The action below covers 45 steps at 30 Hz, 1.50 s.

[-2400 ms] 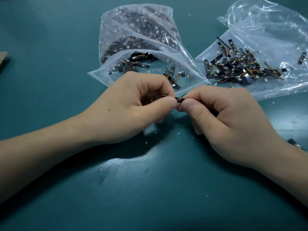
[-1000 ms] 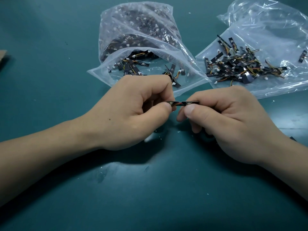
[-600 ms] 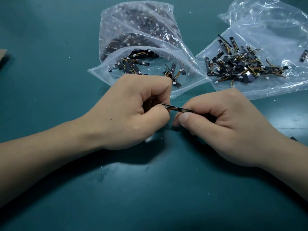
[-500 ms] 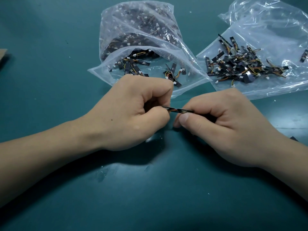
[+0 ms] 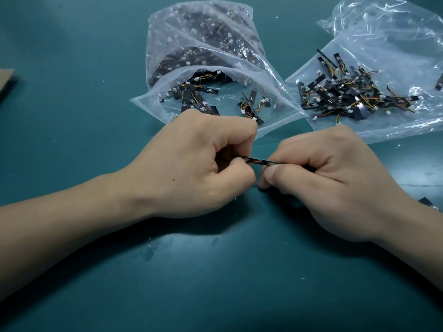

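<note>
Teal matting covers the bench under our forearms, and both our hands meet just above it, near the middle of the view. Our left hand is curled into a loose fist, its thumb and bent forefinger pinching one end of a thin black strip that carries orange and dark wires. Our right hand is curled the same way and pinches the other end between its thumb and forefinger, so the strip spans the small gap between the two hands, nearly level, with its left end a little higher. Only that short middle stretch shows; both ends are hidden inside our fingers. Just beyond our left knuckles lies a clear plastic bag with its mouth towards us, packed with many more dark strips, a few of them spilling towards the opening. To the right of it, beyond our right hand, a second clear bag lies flat with a loose heap of strips and their white plugs resting on it. A corner of brown card shows at the left edge, and one dark piece sits on the mat beside our right wrist.
</note>
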Tool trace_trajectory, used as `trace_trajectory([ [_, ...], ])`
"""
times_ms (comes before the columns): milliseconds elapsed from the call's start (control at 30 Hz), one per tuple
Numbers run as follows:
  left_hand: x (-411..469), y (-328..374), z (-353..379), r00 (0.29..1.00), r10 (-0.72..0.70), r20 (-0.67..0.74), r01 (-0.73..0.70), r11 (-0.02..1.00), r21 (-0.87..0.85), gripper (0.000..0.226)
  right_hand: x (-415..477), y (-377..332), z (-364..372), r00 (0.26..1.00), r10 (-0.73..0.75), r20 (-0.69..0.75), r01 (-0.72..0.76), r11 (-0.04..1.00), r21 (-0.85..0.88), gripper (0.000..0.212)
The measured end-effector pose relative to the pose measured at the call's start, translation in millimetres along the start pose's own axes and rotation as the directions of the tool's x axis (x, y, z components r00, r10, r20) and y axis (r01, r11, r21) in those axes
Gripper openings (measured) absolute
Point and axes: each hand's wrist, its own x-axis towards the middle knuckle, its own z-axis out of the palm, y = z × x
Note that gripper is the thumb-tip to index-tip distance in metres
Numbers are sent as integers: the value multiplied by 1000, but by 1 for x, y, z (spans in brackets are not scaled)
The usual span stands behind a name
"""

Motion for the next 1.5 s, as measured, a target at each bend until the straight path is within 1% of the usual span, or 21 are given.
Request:
trace_trajectory([
  [167,-1,0,-1,1000,19,21,-19,1000,-13,21,-1,0,0,1000,-2,-14,2,1000,-28,32],
  [400,0,-1,0,1000,-8,20,8,1000,-14,15,-1,1,1,1000,7,-16,-8,998,-69,33],
  [567,0,-1,-1,1000,5,20,-5,1000,-3,19,-1,0,1,999,4,-36,-7,998,-66,31],
  [733,0,-1,0,1000,6,25,-6,1000,17,14,-1,1,0,1000,-14,-12,14,998,-60,32],
  [933,-1,0,0,999,27,27,-27,1000,5,14,-2,-1,0,999,-31,-21,29,995,-97,32],
  [1133,-2,0,0,998,47,35,-48,999,22,13,-2,0,0,999,-31,-12,30,996,-83,32],
  [1300,-1,-1,0,997,55,56,-54,998,-13,25,-2,-1,0,999,-25,-36,21,994,-107,31],
  [1433,-1,-1,-1,996,43,77,-45,999,24,38,-1,-1,1,999,-11,-35,7,995,-103,29],
  [1500,-1,0,-1,995,48,82,-51,998,35,36,0,-1,1,999,0,-35,-4,996,-91,27],
])
